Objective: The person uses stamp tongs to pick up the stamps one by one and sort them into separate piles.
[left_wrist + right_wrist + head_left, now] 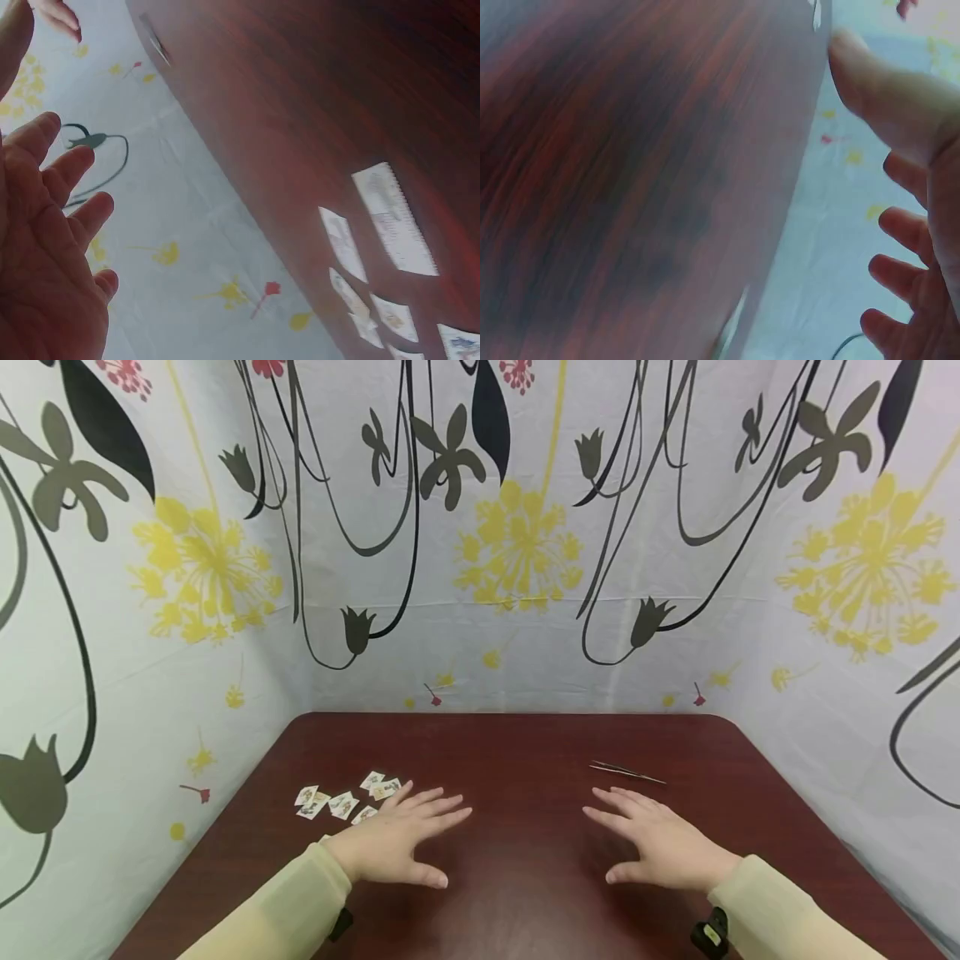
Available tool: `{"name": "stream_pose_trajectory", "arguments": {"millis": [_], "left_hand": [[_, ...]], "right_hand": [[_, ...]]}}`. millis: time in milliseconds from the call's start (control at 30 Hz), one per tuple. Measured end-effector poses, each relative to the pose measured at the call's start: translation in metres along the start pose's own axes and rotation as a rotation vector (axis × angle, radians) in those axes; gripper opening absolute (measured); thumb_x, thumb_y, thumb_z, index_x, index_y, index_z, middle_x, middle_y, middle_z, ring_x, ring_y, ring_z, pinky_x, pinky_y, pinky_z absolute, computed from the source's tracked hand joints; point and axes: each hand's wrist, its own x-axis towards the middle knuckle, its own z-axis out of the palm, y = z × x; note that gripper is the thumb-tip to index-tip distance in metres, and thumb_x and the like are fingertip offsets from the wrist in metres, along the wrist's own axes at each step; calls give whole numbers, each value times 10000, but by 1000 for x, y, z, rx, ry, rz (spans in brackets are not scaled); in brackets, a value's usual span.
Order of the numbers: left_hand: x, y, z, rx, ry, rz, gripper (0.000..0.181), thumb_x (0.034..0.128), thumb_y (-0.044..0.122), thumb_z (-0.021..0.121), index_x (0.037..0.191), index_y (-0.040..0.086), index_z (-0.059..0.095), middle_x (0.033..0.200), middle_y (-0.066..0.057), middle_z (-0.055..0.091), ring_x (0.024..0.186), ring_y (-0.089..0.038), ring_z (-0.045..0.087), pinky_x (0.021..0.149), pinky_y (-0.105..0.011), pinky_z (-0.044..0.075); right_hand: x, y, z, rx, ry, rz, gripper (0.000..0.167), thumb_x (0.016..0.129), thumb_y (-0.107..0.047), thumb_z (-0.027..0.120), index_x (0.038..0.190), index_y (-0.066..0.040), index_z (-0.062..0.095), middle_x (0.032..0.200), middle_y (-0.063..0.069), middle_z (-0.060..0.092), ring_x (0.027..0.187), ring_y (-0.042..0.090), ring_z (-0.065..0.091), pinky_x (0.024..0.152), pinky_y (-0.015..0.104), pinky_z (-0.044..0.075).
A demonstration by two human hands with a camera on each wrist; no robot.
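Several small postage stamps (342, 805) lie loosely grouped on the left of the table, some overlapping. In the left wrist view one larger stamp (395, 217) shows a perforated edge. My left hand (397, 839) is held over the table just right of the stamps, fingers spread, holding nothing; it hides part of the group in the head view. A thin pair of metal tweezers (627, 772) rests on the right side of the table. Nearer to me than the tweezers, my right hand (663, 843) hovers with spread fingers and holds nothing.
The dark red-brown table (525, 760) has rounded far corners. Patterned fabric (510, 652) hangs behind it and along both sides. A dark strap device (709, 933) sits at the right wrist, and another dark piece (341, 924) at the left.
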Motion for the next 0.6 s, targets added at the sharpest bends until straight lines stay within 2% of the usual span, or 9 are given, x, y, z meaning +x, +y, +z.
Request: {"name": "stream_pose_trajectory", "arguments": {"millis": [100,200,367,600], "left_hand": [[0,-7,5,-34,24,-37,800,842,634,595,1513,291,326,1531,81,342,1429,-213,258,1149,-541,78],[-1,-13,10,-73,47,-73,748,867,607,586,1493,253,379,1495,70,406,1409,-210,306,1151,-528,107],[-3,-21,18,-124,75,-106,679,891,532,603,1450,176,455,1443,19,483,1370,-240,379,1142,-531,150],[-6,-33,24,-189,78,-138,640,919,514,577,1425,133,487,1411,-6,517,1333,-262,432,1139,-518,171]], "right_hand": [[3,15,5,-8,28,63,684,780,-435,773,1367,-156,560,1429,116,470,1280,348,455,957,555,418],[3,29,11,10,42,172,600,809,-372,762,1329,-125,595,1375,145,510,1243,358,488,936,552,436],[2,50,20,72,8,333,551,853,-330,725,1328,-86,589,1354,185,507,1228,409,476,907,592,428],[6,66,30,80,13,424,507,870,-293,711,1306,-57,603,1323,206,524,1215,422,475,903,629,406]]}}
